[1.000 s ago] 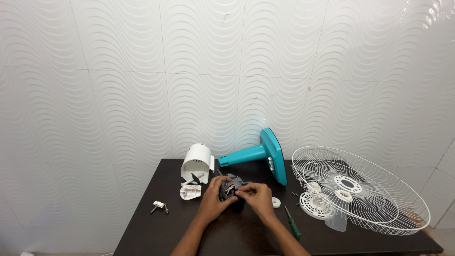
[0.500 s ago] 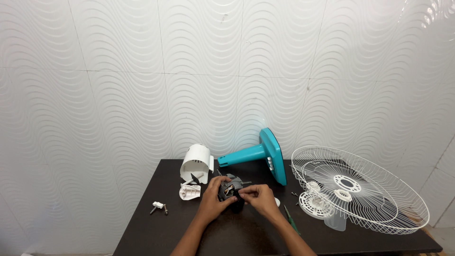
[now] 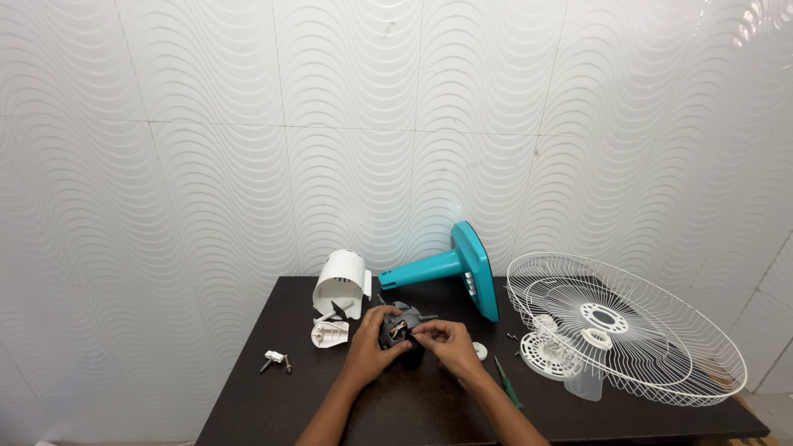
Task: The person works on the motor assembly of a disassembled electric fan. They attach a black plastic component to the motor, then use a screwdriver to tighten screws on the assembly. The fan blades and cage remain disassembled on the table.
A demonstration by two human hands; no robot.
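Both hands, the left hand (image 3: 369, 351) and the right hand (image 3: 446, 343), close around the dark fan motor (image 3: 398, 330) above the bench (image 3: 273, 396).

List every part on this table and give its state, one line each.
Fan motor: off its stand, held in both hands.
Left hand: gripping the motor.
Right hand: fingers pinching at the motor.
Teal stand: lying on its side.
White motor cover: detached, on its side.
Wire fan guard: removed, tilted, overhanging the table edge.
Green screwdriver: lying unused.
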